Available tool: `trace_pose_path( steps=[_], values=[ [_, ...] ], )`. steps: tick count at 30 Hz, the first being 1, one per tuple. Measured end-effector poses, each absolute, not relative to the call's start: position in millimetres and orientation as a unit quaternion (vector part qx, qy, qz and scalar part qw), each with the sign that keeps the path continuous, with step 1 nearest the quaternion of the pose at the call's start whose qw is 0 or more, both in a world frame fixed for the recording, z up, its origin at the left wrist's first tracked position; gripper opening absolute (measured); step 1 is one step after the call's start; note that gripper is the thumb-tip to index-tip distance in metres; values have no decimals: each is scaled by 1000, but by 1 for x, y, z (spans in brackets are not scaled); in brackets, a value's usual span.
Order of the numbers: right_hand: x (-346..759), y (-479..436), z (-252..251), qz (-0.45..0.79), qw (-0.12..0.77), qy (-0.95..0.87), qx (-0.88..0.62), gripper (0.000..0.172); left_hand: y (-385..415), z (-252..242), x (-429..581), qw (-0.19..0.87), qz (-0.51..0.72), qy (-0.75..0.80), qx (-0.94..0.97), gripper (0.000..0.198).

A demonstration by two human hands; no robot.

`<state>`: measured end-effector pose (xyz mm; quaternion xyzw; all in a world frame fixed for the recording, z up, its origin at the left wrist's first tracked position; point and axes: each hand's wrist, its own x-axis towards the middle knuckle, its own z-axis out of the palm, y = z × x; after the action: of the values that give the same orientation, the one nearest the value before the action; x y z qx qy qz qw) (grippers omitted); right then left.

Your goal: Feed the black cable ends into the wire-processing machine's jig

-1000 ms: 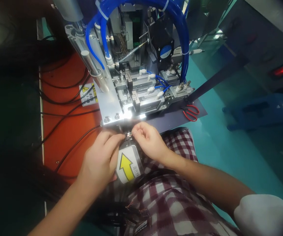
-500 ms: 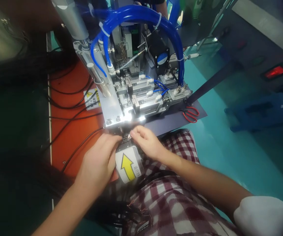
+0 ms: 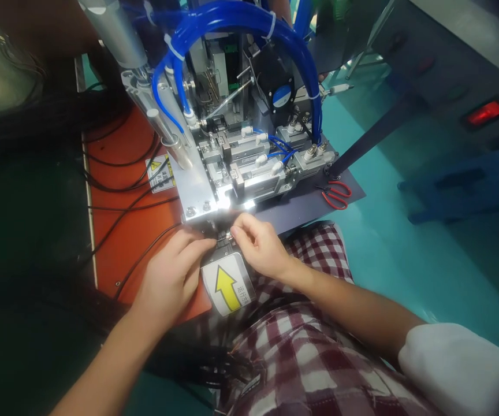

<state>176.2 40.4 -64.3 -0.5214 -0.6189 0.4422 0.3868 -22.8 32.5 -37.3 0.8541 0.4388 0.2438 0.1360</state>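
Both hands meet at the small metal fixture (image 3: 223, 245) on the near end of the machine (image 3: 249, 173). My left hand (image 3: 169, 271) comes in from the left, thumb and index fingertips drawn together at the fixture's left side. From the right, my right hand (image 3: 259, 245) pinches a tiny part at the fixture, too small to name. Whether my left fingers hold anything is hidden. Just below lies a white label with a yellow arrow (image 3: 227, 288), fixed to a rounded guard. Above the fingertips is a bright metal plate (image 3: 195, 199).
Red-handled snips (image 3: 336, 195) lie on the grey base plate at right. Blue air tubes (image 3: 232, 20) arch over the machine. Black cables (image 3: 132, 188) cross the orange surface (image 3: 145, 225) at left. A red lit switch (image 3: 486, 113) glows on a grey panel at right.
The view has shifted slightly. My right fingers sit a little higher and more curled at the fixture; my left hand stays beside it, its fingertips slightly more visible.
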Motion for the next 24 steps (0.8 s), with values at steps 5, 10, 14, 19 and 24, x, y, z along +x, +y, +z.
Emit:
trace_pose_path(
  steps=[5,10,14,19,24],
  values=[
    [168,40,-71,568,439,-489,-496,23,31,-33,-25,88,140,468,868,36],
    [167,41,-71,624,438,-449,-465,24,26,-22,-28,137,114,507,843,34],
    [169,41,-72,625,445,-450,-457,24,4,-20,-34,162,120,620,758,20],
    [169,41,-74,618,437,-466,-459,24,-7,-24,-46,95,164,595,781,16],
    [171,40,-71,535,441,-525,-494,23,17,-25,-65,30,91,484,870,31]
  ],
)
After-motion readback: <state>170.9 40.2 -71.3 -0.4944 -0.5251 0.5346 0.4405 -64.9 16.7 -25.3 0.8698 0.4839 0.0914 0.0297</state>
